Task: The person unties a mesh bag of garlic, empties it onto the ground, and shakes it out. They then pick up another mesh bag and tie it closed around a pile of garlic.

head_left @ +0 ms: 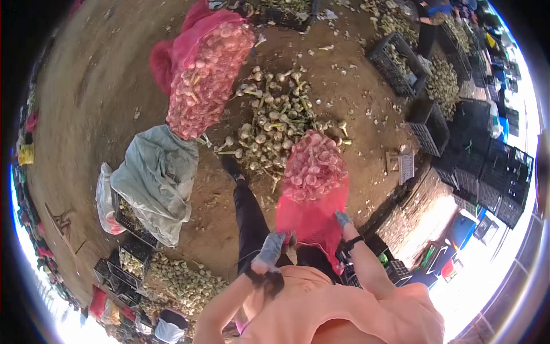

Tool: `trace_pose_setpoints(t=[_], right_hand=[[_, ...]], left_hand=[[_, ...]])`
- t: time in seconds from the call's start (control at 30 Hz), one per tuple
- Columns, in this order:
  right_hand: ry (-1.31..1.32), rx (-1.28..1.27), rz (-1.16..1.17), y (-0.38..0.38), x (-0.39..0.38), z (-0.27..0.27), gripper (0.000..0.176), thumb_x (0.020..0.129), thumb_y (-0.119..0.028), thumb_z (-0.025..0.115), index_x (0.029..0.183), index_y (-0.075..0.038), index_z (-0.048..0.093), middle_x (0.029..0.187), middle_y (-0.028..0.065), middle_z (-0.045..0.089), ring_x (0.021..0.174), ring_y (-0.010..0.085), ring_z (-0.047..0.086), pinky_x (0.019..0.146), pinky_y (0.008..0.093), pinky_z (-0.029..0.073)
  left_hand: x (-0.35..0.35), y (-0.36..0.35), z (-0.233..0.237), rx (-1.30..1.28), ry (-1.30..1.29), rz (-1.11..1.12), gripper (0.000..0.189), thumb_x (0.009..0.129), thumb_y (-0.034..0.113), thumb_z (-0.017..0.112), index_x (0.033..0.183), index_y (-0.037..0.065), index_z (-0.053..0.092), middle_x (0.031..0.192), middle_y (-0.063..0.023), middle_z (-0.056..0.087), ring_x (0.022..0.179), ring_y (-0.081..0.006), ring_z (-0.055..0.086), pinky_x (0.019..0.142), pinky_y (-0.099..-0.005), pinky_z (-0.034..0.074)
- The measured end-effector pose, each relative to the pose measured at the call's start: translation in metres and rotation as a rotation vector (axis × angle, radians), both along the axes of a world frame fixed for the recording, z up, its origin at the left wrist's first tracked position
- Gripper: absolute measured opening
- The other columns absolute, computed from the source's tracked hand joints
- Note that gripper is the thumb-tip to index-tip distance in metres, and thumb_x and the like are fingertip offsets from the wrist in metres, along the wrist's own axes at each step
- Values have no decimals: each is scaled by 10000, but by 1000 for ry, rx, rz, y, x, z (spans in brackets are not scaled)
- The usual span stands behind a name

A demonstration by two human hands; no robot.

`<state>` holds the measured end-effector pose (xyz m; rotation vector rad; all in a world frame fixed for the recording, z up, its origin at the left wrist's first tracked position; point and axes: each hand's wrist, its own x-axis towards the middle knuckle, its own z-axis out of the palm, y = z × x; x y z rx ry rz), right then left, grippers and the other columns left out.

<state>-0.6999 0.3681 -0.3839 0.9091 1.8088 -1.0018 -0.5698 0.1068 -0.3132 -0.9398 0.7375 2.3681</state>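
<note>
- Pink mesh bag (312,209), lying on the earthen floor in front of the person, between the legs and the loose pile of bulbs (269,126); garlic-like bulbs (312,166) fill its far part, while the near part is slack.
- Left hand (269,250), gloved in grey; its fingers appear closed on the bag's near edge.
- Right hand (343,219), likewise gloved, at the opposite edge; whether its fingers are closed cannot be told.
- Sound handling, as judged here: both edges held level and well apart, so that the slack mesh is drawn evenly; the bulbs' weight left on the floor, to spare the thin weave; pull kept smooth, since stems could snag.
- Footing: the left shoe (231,168) stands beside the pile; a stance clear of the stray bulbs would be steadier.
- Farther left, a fuller mesh sack (209,77).
</note>
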Motion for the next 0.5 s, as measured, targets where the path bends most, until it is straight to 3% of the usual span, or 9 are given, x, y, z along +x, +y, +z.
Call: trace_pose_setpoints(t=[0.1,0.17,0.2,0.23,0.27,0.37,0.43,0.47,0.5], right_hand=[[-34,115,374,100,-15,-32,461,833,-465,466,1009,-54,576,894,40,584,772,197,518,715,361,421],[-54,145,523,153,-33,-41,489,846,-488,443,994,-41,576,835,26,585,700,178,518,654,346,441],[-4,79,370,109,-57,33,474,844,-483,463,959,-39,582,777,4,558,665,157,498,631,325,432],[44,9,220,53,-85,118,460,843,-477,483,925,-37,589,718,-18,531,631,135,479,609,305,423],[34,16,212,61,-88,144,460,843,-477,483,925,-37,589,718,-18,531,631,135,479,609,305,423],[220,-9,338,93,-74,175,356,850,-330,524,1005,-20,606,880,39,604,770,132,520,731,286,435],[369,40,55,105,-63,170,358,842,-319,548,1027,-18,600,903,40,599,800,118,521,728,253,433],[377,-81,-170,108,-46,153,360,846,-312,546,1035,-11,600,912,33,605,825,116,529,744,252,433],[362,-77,-179,104,-28,146,359,846,-312,546,1035,-11,600,912,33,605,825,116,529,744,252,433]], left_hand=[[-37,36,13,-348,259,-262,304,855,306,482,659,76,521,666,2,522,545,-86,421,519,-238,348],[-58,58,30,-426,333,-226,245,861,260,480,709,75,531,664,31,487,571,-72,408,540,-226,351],[-73,56,44,-436,402,-196,96,793,170,534,786,75,544,713,-8,521,630,-94,466,563,-242,381],[-87,55,57,-451,469,-158,141,726,80,588,863,75,557,762,-46,556,689,-117,523,586,-258,410],[-90,57,70,-439,462,-166,141,726,80,588,863,75,557,762,-46,556,689,-117,523,586,-258,410],[-81,63,112,-107,371,-58,139,819,92,540,953,58,546,824,-19,580,738,-106,525,643,-249,422],[-83,92,141,60,484,100,186,886,135,480,1025,21,529,850,-7,583,785,-108,539,712,-241,439],[-92,93,154,233,474,49,245,857,173,543,1052,25,523,894,-29,577,843,-129,538,761,-262,441],[-97,93,167,411,449,-5,322,827,210,606,1078,29,517,938,-51,572,901,-151,537,810,-284,444]])
